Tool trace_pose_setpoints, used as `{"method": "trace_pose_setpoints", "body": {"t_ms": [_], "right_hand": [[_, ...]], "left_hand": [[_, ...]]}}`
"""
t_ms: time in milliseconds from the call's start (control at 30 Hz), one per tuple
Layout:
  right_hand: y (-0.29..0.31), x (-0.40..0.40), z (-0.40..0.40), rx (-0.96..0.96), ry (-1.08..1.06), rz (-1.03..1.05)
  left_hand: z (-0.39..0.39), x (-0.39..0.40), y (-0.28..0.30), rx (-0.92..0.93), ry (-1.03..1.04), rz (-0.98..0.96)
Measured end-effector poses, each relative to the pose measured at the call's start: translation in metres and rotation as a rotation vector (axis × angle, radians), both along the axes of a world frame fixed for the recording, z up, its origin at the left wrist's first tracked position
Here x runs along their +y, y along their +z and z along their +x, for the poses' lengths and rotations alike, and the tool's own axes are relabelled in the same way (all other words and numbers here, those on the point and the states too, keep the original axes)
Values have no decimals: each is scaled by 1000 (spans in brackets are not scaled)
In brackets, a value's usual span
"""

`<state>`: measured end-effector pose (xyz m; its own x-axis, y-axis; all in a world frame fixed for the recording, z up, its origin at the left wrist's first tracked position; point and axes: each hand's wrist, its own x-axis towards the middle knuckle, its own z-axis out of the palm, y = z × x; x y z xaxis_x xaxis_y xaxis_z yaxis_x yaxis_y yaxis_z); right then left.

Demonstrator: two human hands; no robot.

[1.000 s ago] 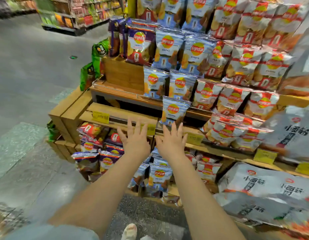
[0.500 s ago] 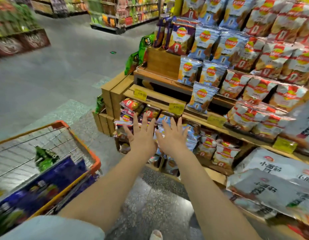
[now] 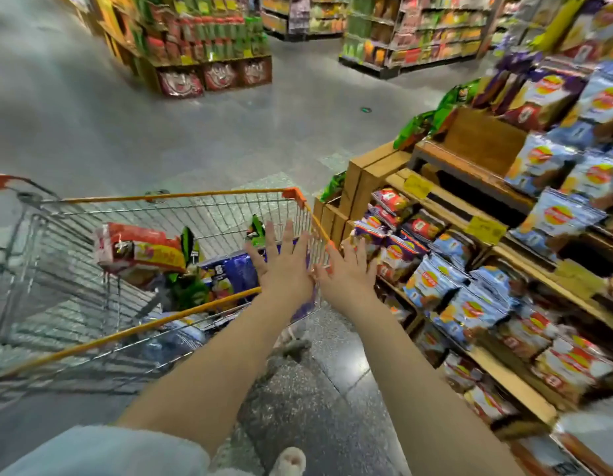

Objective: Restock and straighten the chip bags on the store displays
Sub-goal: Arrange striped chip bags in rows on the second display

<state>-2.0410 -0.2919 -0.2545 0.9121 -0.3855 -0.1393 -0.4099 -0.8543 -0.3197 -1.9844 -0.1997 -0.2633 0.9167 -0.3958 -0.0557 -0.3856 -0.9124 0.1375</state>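
Observation:
Both arms stretch forward with fingers spread and empty. My left hand (image 3: 285, 264) hovers over the near right corner of a wire shopping cart (image 3: 167, 196) with orange rims. My right hand (image 3: 349, 274) hangs just right of the cart's edge, in front of the low shelf. Inside the cart lie a red and yellow pack (image 3: 140, 250), a blue bag (image 3: 234, 273) and green bags (image 3: 190, 290). On the right, a stepped wooden display (image 3: 367, 173) carries many chip bags: light blue ones (image 3: 432, 281), red ones (image 3: 392, 202) and purple ones (image 3: 367, 231).
Grey floor opens to the left and ahead. A stacked display of red and green packs (image 3: 209, 49) stands at the back, with shelving (image 3: 418, 36) beyond. Yellow price tags (image 3: 485, 230) line the shelf edges. A slipper tip (image 3: 291, 462) shows at the bottom.
My view has swung left, away from the chip display. The cart has come fully into view, and both open hands now sit over its right corner instead of before the shelves.

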Motion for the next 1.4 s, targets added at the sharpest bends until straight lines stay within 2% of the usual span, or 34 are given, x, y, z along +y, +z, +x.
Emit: {"method": "trace_pose_setpoints", "body": {"t_ms": [300, 433, 633, 967, 1200, 1400], "right_hand": [[-9, 141, 45, 55, 260, 30], [-14, 187, 90, 85, 349, 3], [-22, 244, 178, 75, 403, -59], [-55, 290, 273, 165, 432, -13], [-94, 315, 328, 106, 404, -8], [-138, 331, 362, 161, 442, -1]], "left_hand": [[14, 144, -9, 56, 207, -16], [53, 200, -23, 76, 299, -71], [131, 257, -32, 92, 359, -50], [234, 318, -67, 321, 507, -118], [288, 336, -120, 415, 664, -254], [326, 344, -151, 518, 670, -191]]}}
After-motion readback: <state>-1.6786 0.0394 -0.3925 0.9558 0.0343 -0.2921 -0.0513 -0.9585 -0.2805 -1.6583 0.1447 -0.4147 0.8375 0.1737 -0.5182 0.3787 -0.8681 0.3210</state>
